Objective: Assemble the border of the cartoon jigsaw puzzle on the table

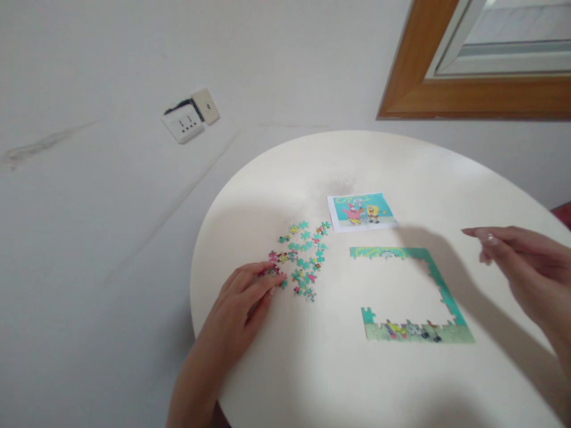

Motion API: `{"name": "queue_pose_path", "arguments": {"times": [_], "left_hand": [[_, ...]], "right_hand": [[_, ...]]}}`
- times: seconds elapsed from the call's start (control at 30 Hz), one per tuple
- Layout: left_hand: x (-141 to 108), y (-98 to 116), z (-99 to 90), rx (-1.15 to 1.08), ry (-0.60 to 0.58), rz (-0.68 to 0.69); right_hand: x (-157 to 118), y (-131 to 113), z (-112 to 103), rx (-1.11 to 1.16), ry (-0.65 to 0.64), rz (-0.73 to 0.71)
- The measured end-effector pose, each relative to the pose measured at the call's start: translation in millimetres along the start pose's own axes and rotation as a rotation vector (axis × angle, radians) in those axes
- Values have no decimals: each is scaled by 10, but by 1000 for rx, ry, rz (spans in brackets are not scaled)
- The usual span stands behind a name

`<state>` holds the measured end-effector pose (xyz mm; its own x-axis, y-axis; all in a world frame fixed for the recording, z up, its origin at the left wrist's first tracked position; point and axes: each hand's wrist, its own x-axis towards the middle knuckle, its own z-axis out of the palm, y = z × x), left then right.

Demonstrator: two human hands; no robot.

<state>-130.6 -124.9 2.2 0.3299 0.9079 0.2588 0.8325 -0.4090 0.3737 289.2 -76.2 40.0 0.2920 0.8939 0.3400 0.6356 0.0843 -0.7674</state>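
My left hand (243, 303) rests at the near left edge of a loose spread of jigsaw pieces (306, 263), its fingertips touching a few pink and dark ones. Its fingers are stretched out and slightly apart. My right hand (520, 255) is raised off the table at the right, thumb and fingers pinched together; whatever may be between them is too small to make out. Between the hands lies a partly joined puzzle border (439, 285), teal along the top and right and pale green with cartoon figures along the bottom. Its left side has a gap.
Behind the border lies a printed reference picture (363, 211) with cartoon figures on teal. Everything sits on a round white table (276, 178) against a white wall. A wall socket (185, 123) sits at the left, and a wood-framed window (473, 95) is at the upper right.
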Motion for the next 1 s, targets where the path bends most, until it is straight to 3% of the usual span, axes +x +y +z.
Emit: {"name": "queue_pose_path", "arguments": {"times": [1.0], "left_hand": [[-15,12,14,-1,10,-44]], "right_hand": [[-11,8,-23,-48,22,38]]}}
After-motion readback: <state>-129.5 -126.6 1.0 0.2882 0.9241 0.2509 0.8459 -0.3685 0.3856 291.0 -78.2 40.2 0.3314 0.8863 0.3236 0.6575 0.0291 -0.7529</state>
